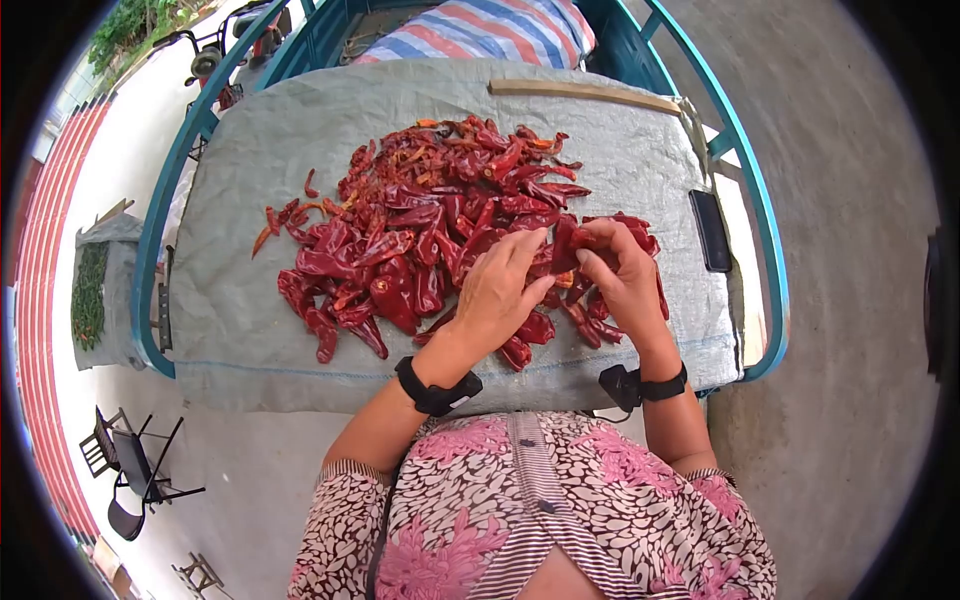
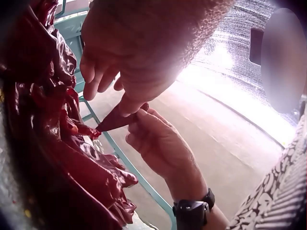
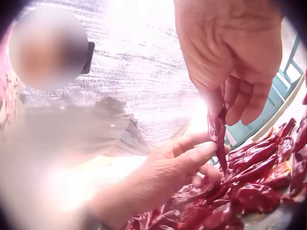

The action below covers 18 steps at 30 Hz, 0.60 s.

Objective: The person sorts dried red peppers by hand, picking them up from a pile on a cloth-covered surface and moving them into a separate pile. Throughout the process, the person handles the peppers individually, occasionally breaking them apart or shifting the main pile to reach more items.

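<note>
Dried red chili peppers (image 1: 395,290) lie heaped on a grey woven sheet (image 1: 240,330). Over the right side of the heap, my right hand (image 1: 625,280) pinches a dark red chili pepper (image 3: 217,132) between thumb and fingers. Its narrow end points down toward the pile in the right wrist view. My left hand (image 1: 498,290) reaches in from the other side, fingers mostly straight, its fingertips at the same pepper. In the left wrist view, this pepper (image 2: 115,120) shows between the two hands, partly covered by fingers.
A blue-green metal rail (image 1: 745,170) frames the cart bed. On the sheet's right edge lies a black phone (image 1: 710,230); a wooden strip (image 1: 585,93) crosses the far edge. Behind is a striped bag (image 1: 480,35). Folding chairs (image 1: 140,465) and green peppers (image 1: 88,295) are at left.
</note>
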Motion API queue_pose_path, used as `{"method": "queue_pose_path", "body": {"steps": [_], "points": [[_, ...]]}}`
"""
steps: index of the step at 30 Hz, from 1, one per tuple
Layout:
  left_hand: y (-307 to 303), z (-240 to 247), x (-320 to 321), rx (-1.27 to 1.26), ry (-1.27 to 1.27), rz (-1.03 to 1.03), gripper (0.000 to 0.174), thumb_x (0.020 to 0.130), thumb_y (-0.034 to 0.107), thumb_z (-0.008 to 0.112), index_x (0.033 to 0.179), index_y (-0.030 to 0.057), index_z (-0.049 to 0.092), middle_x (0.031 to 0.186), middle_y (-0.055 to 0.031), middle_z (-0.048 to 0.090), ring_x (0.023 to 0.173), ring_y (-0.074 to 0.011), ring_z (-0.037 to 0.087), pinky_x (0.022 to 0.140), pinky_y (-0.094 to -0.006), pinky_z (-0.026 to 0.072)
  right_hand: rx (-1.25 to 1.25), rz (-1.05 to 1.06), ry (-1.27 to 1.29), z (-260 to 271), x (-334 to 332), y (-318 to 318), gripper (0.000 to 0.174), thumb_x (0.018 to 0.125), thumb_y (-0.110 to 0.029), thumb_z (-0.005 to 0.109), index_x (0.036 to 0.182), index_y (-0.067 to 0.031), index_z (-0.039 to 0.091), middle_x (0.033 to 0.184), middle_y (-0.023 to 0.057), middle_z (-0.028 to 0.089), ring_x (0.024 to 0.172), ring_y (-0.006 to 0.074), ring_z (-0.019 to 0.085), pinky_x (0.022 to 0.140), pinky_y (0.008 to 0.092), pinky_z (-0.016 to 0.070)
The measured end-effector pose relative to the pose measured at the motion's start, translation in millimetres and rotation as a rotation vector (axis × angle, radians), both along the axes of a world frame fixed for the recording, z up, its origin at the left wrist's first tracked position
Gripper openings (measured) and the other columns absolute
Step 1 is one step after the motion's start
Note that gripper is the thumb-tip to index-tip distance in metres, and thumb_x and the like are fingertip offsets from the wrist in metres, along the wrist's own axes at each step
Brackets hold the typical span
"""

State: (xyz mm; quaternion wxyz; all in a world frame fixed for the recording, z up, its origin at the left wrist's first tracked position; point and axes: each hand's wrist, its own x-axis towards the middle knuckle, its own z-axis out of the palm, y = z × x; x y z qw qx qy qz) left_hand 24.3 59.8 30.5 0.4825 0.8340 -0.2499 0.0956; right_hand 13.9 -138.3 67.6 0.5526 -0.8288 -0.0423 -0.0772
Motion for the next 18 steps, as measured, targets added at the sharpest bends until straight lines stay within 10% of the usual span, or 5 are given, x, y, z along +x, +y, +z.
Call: {"method": "queue_pose_path", "body": {"steps": [4,8,18], "points": [[3,-7,1,0.066,-0.037,-0.004,0.043,0.089,0.01,0.071,0.129,0.0029,0.059,0.117,-0.017,0.062,0.105,-0.0373,0.062,0.09,-0.0447,0.0507,-0.131,-0.047,0.06,5,0,-11,0.032,0.094,-0.008,0.069,0.125,-0.0045,0.062,0.088,0.0054,0.068,0.076,0.0121,0.063,0.072,0.0277,0.0519],[6,-20,2,0.185,-0.122,0.116,0.037,0.085,0.007,0.072,0.121,0.0044,0.063,0.112,-0.0144,0.061,0.103,-0.0344,0.062,0.088,-0.0451,0.0491,-0.873,-0.233,-0.345,-4,22,-28,0.035,0.088,-0.007,0.069,0.123,-0.0074,0.064,0.099,0.0117,0.067,0.094,0.0291,0.065,0.082,0.0397,0.053],[16,-26,7,0.338,-0.131,0.088,0.018,0.084,0.006,0.071,0.101,0.0073,0.064,0.094,-0.0093,0.061,0.092,-0.0309,0.062,0.078,-0.0441,0.0465,-0.848,0.291,-0.393,-35,55,31,0.039,0.086,-0.002,0.065,0.124,-0.011,0.067,0.11,0.0097,0.067,0.1,0.0324,0.062,0.087,0.0431,0.053]]}}
